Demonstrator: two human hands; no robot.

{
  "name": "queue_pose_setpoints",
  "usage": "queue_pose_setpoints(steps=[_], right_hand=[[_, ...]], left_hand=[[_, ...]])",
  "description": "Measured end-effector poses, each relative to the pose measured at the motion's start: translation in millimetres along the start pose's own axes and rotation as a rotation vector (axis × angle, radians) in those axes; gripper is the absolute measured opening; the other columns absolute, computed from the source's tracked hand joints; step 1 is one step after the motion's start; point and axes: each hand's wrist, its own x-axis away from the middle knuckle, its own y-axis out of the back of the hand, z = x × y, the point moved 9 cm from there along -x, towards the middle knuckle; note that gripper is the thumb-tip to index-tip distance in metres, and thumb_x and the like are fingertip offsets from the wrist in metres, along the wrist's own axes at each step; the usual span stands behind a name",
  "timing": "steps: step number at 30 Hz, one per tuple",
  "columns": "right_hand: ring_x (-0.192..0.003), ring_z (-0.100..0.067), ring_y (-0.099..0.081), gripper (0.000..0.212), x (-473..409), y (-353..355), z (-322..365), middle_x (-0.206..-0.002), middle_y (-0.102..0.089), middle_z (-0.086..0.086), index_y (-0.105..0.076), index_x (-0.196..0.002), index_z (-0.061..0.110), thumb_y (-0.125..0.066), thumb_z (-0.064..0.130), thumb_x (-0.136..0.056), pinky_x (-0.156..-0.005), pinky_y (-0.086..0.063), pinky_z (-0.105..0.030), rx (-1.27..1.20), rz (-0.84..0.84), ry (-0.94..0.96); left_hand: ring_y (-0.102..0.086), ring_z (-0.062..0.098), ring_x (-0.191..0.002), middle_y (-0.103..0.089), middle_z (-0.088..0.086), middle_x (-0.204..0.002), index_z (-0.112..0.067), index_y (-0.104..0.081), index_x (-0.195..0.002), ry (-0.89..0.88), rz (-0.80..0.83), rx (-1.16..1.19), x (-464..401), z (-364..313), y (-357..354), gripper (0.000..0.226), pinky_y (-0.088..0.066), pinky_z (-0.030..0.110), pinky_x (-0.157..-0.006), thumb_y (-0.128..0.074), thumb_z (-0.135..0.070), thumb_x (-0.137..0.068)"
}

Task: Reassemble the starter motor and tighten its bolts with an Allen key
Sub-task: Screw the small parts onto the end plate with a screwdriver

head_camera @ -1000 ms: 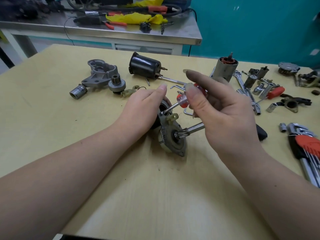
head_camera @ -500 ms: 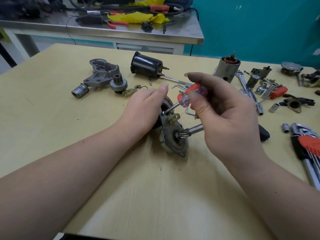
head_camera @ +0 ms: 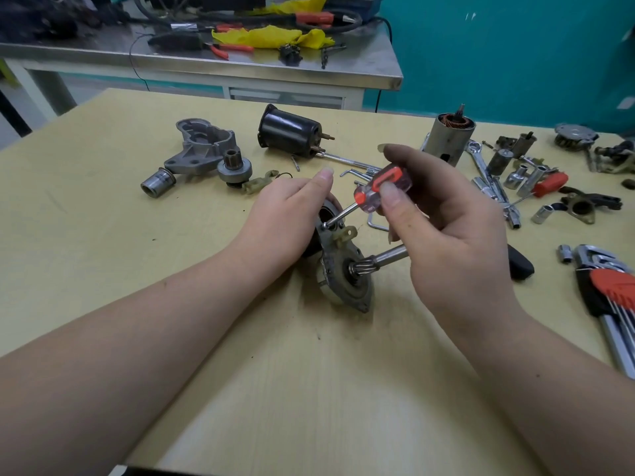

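A partly built starter motor (head_camera: pixel 347 280) lies on its side at the middle of the yellow table (head_camera: pixel 103 255), its end plate and geared shaft facing right. My left hand (head_camera: pixel 285 218) grips its dark body from the left and hides most of it. My right hand (head_camera: pixel 443 228) pinches the clear and orange handle of a small screwdriver (head_camera: pixel 378 190). The screwdriver's tip sits on a screw at the plate's upper edge. A set of Allen keys (head_camera: pixel 615 304) in a red and black holder lies at the right edge.
Behind my hands lie a black motor casing (head_camera: pixel 290 134), a cast housing (head_camera: pixel 202 146), a pinion gear (head_camera: pixel 233 168), a metal sleeve (head_camera: pixel 157 182) and an armature (head_camera: pixel 452 139). Sockets, wrenches and small parts crowd the right side. A steel workbench (head_camera: pixel 275 68) stands beyond the table.
My right hand's fingers have shifted round the screwdriver handle, showing more of its orange and clear body. My left hand and the motor stay where they were.
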Motion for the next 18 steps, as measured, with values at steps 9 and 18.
queue_pose_setpoints(steps=[9, 18], right_hand=[[-0.108, -0.01, -0.072, 0.036, 0.4, -1.5, 0.9, -0.112, -0.074, 0.014, -0.065, -0.129, 0.037, -0.066, 0.014, -0.102, -0.093, -0.059, -0.028, 0.018, 0.017, 0.018], [-0.095, -0.013, -0.07, 0.027, -0.2, 0.9, 2.3, -0.102, -0.072, 0.004, -0.074, -0.123, 0.033, -0.077, 0.026, -0.097, -0.089, -0.059, -0.032, 0.006, -0.05, 0.012]], left_hand=[[-0.072, 0.033, -0.09, -0.076, 0.017, -0.086, -0.009, -0.078, -0.085, -0.009, -0.003, 0.017, 0.5, 0.0, -0.1, 0.057, -0.059, 0.05, -0.09, -0.048, -0.05, -0.111], [-0.072, 0.039, -0.094, -0.076, 0.02, -0.089, -0.007, -0.078, -0.084, 0.003, 0.002, 0.032, 0.3, 1.0, -1.2, 0.059, -0.058, 0.055, -0.093, -0.048, -0.052, -0.109]])
